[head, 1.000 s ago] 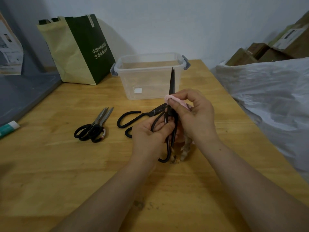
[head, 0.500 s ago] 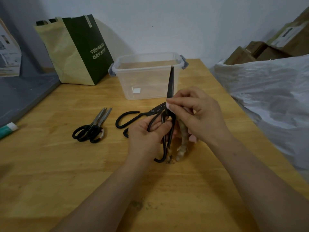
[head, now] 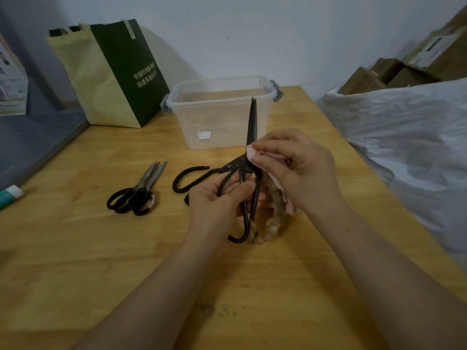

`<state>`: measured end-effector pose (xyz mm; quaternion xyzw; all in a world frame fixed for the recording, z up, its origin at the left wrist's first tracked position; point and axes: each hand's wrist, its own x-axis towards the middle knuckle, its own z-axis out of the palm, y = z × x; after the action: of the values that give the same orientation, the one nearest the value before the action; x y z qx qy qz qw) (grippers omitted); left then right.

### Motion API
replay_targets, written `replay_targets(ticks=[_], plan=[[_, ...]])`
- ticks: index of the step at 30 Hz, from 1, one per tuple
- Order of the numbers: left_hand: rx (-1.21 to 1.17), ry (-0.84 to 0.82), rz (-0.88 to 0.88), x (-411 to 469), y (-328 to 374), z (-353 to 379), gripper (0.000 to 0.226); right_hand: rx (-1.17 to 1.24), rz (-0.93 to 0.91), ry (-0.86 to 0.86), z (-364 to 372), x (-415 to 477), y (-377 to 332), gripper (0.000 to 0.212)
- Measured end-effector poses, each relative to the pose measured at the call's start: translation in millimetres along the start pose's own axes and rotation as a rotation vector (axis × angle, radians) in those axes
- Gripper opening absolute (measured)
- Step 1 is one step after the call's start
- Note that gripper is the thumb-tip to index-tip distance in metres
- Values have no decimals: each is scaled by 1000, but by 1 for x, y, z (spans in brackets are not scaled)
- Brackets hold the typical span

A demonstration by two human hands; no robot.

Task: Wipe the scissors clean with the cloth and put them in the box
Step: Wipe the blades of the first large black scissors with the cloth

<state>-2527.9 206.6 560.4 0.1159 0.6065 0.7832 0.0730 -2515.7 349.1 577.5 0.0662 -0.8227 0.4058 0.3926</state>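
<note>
The left hand (head: 217, 200) grasps the loop handles of the black scissors (head: 252, 127), whose blades point to 12 o'clock in front of the clear box (head: 219, 82), while the right hand (head: 298, 168) pinches the pink cloth (head: 289, 208) around the base of the blades, above the wooden table (head: 75, 248), with silver-bladed scissors (head: 136, 195) lying at 9 o'clock.

Two hands are in view: the left hand (head: 214, 205) and the right hand (head: 298, 168). There are two large black scissors: the held scissors (head: 252, 127) and the lying scissors (head: 192, 176). Toward the left edge of the table (head: 75, 248) lie smaller scissors (head: 134, 200); one pair or two, I cannot tell. There is one cloth (head: 288, 207), one clear box (head: 227, 122), one green bag (head: 113, 77) and one tube (head: 11, 193). Beyond the right edge are at least three cartons (head: 389, 70).
</note>
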Motion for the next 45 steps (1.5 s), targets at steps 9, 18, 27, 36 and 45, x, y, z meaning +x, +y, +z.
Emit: replay_targets(ticks=[9,18,27,36,45], plan=[[-20,-11,-16,2,-2,-2,18,-153,150,-158,-7,1,18,17],[-5,10,-36,1,-5,-1,17,213,96,-29,4,-3,3,18],[-50,5,-42,3,-6,-1,17,201,92,24,0,-2,2,14],[-3,-25,-35,1,-7,-2,18,191,161,-135,-1,-2,9,16],[29,-28,-22,-3,-9,4,18,-77,-158,-117,13,0,1,6]])
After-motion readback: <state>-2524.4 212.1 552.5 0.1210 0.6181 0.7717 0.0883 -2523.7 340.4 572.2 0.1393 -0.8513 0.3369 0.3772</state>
